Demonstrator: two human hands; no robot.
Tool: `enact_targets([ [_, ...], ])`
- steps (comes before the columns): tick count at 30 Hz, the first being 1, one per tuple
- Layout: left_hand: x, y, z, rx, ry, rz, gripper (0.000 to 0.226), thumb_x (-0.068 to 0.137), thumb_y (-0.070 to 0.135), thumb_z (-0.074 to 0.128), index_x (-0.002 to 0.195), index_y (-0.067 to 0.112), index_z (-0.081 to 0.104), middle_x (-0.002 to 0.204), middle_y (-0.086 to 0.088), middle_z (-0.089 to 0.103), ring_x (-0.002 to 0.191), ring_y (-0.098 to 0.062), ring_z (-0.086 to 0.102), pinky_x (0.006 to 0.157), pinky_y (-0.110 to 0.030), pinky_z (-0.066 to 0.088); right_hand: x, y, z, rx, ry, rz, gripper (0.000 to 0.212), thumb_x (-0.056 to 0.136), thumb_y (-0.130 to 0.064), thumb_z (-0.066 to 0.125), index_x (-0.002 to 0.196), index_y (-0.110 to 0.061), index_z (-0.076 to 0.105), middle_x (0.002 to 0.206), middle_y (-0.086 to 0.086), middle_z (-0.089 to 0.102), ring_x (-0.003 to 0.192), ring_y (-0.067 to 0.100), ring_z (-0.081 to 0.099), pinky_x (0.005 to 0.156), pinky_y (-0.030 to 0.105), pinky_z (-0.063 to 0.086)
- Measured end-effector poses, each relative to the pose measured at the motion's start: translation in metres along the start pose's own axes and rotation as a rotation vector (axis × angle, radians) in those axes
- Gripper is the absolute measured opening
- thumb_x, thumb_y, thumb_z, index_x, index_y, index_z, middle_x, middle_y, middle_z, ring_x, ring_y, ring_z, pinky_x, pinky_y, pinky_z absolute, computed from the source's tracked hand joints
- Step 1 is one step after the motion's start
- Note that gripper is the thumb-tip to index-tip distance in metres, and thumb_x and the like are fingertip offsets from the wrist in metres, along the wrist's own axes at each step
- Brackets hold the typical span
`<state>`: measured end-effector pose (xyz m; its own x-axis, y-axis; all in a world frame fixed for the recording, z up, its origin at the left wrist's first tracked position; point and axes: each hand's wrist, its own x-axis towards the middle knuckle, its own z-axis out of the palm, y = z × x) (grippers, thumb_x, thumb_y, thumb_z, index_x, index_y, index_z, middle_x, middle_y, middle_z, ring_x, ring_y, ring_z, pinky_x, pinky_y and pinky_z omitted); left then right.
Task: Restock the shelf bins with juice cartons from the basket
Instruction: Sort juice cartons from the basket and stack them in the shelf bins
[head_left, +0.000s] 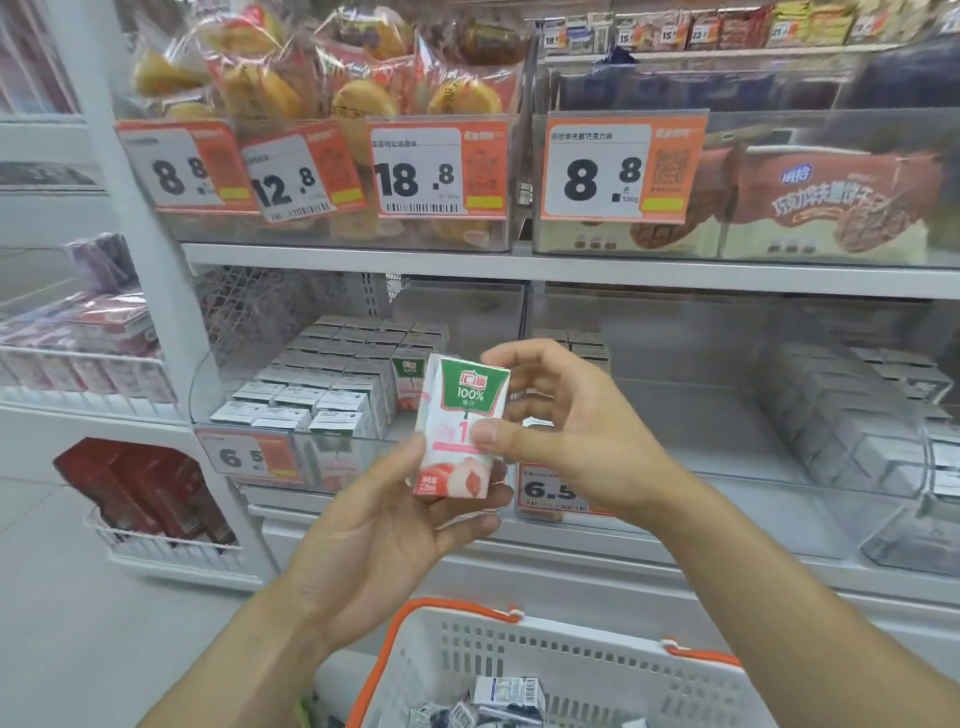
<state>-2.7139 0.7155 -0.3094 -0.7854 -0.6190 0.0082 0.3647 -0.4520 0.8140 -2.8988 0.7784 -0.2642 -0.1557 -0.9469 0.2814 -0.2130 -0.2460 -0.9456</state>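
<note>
Both hands clamp one juice carton (464, 426): left hand (384, 525) cups its base, right hand (561, 421) pinches its sides; looks light, stiff, crushable.

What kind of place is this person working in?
Most likely a convenience store or small supermarket aisle: price tags on clear shelf bins, packaged snacks above, and a shopping basket holding cartons.

I see a white juice carton (464, 426) with green top and pink peach print; white basket (571, 670), orange rim; price tags (623, 166) seemingly orange-bordered.
</note>
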Motion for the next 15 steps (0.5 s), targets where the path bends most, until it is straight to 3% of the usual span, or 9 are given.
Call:
enact_targets([
  [2, -0.002, 0.005, -0.005, 0.381, 0.057, 0.060, 0.070, 0.073, 0.043, 0.077, 0.135, 0.016, 0.056, 0.128, -0.013, 0.065, 0.117, -0.028, 0.063, 0.103, -0.053, 0.047, -0.001, 0.000, -0.004, -0.042, -0.007, -0.050, 0.050, 0.075, -0.004, 0.084, 0.117, -0.019, 0.061, 0.102, 0.004, 0.067, 0.081, 0.017, 0.063, 0.076, 0.042, 0.057],
  [4, -0.001, 0.012, -0.006, 0.709, 0.160, 0.218, 0.074, 0.070, 0.045, 0.076, 0.137, 0.028, 0.050, 0.128, 0.002, 0.065, 0.122, -0.016, 0.060, 0.103, -0.045, 0.046, -0.001, -0.001, -0.008, -0.150, -0.029, -0.081, 0.049, 0.076, -0.005, 0.084, 0.114, -0.024, 0.061, 0.102, 0.003, 0.066, 0.080, 0.018, 0.064, 0.072, 0.045, 0.056],
  [7, 0.009, 0.025, 0.001, 1.082, 0.277, 0.387, 0.077, 0.066, 0.054, 0.083, 0.133, 0.038, 0.049, 0.120, 0.018, 0.063, 0.116, -0.003, 0.058, 0.092, -0.025, 0.048, 0.000, 0.003, -0.010, -0.329, -0.046, -0.109, 0.048, 0.075, -0.016, 0.086, 0.110, -0.036, 0.059, 0.098, -0.007, 0.064, 0.083, 0.014, 0.063, 0.064, 0.034, 0.054],
  [9, 0.021, 0.033, 0.009, 1.345, 0.219, 0.406, 0.067, 0.067, 0.056, 0.081, 0.127, 0.039, 0.054, 0.111, 0.021, 0.065, 0.105, -0.001, 0.061, 0.081, -0.019, 0.049, 0.001, 0.009, -0.010, -0.391, -0.021, -0.112, 0.048, 0.075, -0.023, 0.086, 0.110, -0.040, 0.058, 0.098, -0.011, 0.063, 0.088, 0.013, 0.061, 0.067, 0.023, 0.049],
  [12, 0.039, 0.048, 0.018, 1.528, 0.082, 0.336, 0.049, 0.068, 0.057, 0.073, 0.111, 0.038, 0.064, 0.096, 0.023, 0.067, 0.082, -0.004, 0.062, 0.066, -0.017, 0.047, 0.005, 0.022, -0.007, -0.405, 0.033, -0.153, 0.049, 0.076, -0.018, 0.084, 0.111, -0.040, 0.058, 0.101, -0.013, 0.061, 0.092, 0.010, 0.059, 0.070, 0.016, 0.045],
  [15, 0.054, 0.064, 0.018, 1.467, 0.004, 0.266, 0.037, 0.072, 0.029, 0.084, 0.106, 0.025, 0.069, 0.094, 0.009, 0.073, 0.080, -0.009, 0.069, 0.071, -0.022, 0.054, 0.010, 0.028, -0.006, -0.447, 0.083, -0.199, 0.048, 0.079, -0.023, 0.082, 0.117, -0.036, 0.056, 0.104, -0.014, 0.058, 0.094, 0.005, 0.057, 0.072, 0.009, 0.041],
])
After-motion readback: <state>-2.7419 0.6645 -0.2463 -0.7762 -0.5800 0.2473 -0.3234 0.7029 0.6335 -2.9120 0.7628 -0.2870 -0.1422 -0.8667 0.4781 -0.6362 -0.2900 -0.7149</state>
